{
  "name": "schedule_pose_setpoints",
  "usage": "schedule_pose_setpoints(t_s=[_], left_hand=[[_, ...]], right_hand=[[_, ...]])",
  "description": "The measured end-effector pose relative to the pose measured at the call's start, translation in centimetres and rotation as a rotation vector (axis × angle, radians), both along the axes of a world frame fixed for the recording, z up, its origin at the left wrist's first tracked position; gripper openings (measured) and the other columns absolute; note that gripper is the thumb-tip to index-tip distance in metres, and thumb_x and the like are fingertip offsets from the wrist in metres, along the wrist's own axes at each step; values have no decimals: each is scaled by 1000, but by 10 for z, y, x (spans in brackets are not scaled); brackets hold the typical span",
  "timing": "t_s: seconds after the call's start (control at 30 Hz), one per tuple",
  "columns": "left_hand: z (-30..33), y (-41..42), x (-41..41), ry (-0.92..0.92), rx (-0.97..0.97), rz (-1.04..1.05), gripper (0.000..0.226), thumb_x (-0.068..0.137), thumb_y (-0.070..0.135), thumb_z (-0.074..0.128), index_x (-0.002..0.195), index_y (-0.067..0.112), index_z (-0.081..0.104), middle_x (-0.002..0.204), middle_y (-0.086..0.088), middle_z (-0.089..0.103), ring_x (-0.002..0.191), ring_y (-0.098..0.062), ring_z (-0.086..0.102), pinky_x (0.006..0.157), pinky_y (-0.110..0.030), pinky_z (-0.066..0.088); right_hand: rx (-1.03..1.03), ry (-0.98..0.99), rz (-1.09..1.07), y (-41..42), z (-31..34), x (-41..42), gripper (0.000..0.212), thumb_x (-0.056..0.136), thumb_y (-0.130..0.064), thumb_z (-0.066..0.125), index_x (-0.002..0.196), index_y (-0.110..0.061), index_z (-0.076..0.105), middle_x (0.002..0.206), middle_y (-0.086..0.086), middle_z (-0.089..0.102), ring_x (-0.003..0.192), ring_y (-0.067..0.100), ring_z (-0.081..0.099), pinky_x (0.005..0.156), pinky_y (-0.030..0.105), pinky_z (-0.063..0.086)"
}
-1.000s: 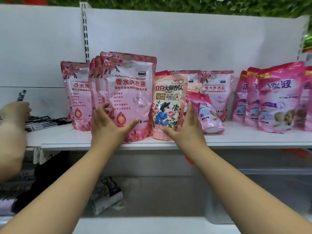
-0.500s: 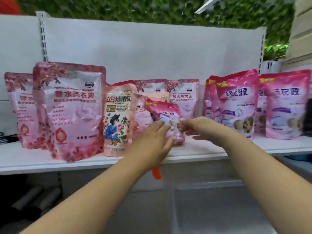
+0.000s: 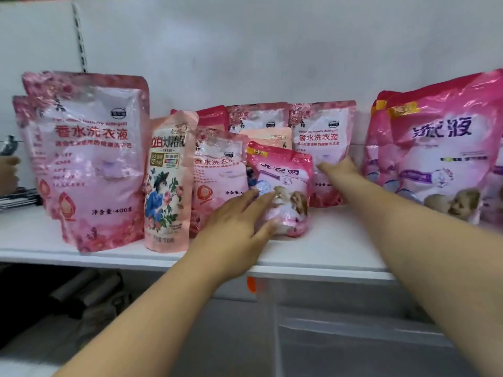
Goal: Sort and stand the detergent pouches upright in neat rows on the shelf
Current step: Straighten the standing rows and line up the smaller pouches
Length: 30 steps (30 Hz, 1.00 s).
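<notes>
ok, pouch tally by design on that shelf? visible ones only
Rose-print pale pink pouches: 5
Peach pouches with the figure in blue: 2
Magenta puppy pouches: 3 (a sliver at the right edge may be another)
Dark pink pouch top at the back, design hidden: 1
Total: 11 visible

Back panel [image 3: 272, 50]: white, plain, evenly lit. Slotted upright [image 3: 79, 34]: metal, top left, joining two panels. Shelf [image 3: 326, 248]: white board with pale front edge, orange tag [image 3: 251, 284] hanging below it. Lower bay [image 3: 340, 344]: pale grey, dark rolled items [image 3: 81, 292] at left.
</notes>
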State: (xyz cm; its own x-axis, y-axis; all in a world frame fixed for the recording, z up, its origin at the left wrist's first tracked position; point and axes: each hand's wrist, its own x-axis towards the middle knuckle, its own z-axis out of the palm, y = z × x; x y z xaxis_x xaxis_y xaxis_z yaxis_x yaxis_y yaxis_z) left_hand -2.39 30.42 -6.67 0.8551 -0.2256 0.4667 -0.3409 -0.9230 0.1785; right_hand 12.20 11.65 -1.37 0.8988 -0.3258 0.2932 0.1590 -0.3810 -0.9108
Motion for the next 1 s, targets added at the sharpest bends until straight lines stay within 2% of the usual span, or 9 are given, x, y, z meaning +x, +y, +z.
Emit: schedule_pose_setpoints(t_s=[0.2,0.43,0.53,0.63,0.7,0.8,0.87,0.93,1.0], left_hand=[[0,1,0,58,-8,34,50,94,52,23,143,46,13,155,14,6,140,-7,6,113,-31,7],[3,0,-2,105,-65,8,66,81,69,13,142,44,22,154,11,16,140,-10,12,115,-36,11],[7,1,-9,103,-303,-96,77,77,78,15,142,39,25,152,12,23,137,-5,19,113,-29,12],[13,4,-25,161,-635,-252,84,71,82,26,143,39,19,149,14,26,124,1,26,102,-26,20],[15,-1,-37,171,-628,-300,86,65,79,31,141,41,22,140,20,33,119,6,33,101,-23,25],[24,-12,-45,113,-860,-300,29,78,55,59,98,40,46,98,24,55,73,20,52,71,-5,46],[30,-17,-41,-39,-1034,-240,29,72,32,71,88,35,47,83,22,56,63,15,51,61,-2,45],[33,-15,-35,-204,-1030,-160,47,72,25,73,113,30,49,76,28,43,63,18,38,50,5,35],[32,-11,-30,-334,-1038,-135,56,74,23,72,124,19,47,79,28,44,66,18,39,52,7,34]], right_hand=[[-255,-335,-165,8,4,-1,24,87,-20,60,104,-4,66,106,16,67,94,29,61,75,30,44],[-43,-665,-161,4,21,-63,30,91,-16,55,119,-7,61,107,2,64,92,11,56,73,14,41],[34,-724,-62,7,25,-96,27,88,-15,60,113,-5,64,94,-4,62,83,7,56,69,3,44],[306,-607,142,11,25,-123,13,81,-8,67,94,-8,68,78,-6,66,73,8,62,77,20,54],[507,-484,284,22,16,-139,13,78,-2,68,77,-15,66,64,-7,69,65,11,65,77,36,57],[639,-388,359,48,-5,-152,13,81,-6,66,72,-15,64,69,1,70,73,21,67,80,44,55],[747,-277,466,54,-11,-149,18,90,-24,56,82,-12,66,82,8,69,81,26,66,81,43,54],[754,-134,532,49,-9,-138,40,94,-42,42,93,-9,64,88,8,65,80,21,61,76,33,49],[639,-42,456,43,-9,-122,31,92,-40,47,100,-11,57,85,1,59,73,11,53,63,21,43]])
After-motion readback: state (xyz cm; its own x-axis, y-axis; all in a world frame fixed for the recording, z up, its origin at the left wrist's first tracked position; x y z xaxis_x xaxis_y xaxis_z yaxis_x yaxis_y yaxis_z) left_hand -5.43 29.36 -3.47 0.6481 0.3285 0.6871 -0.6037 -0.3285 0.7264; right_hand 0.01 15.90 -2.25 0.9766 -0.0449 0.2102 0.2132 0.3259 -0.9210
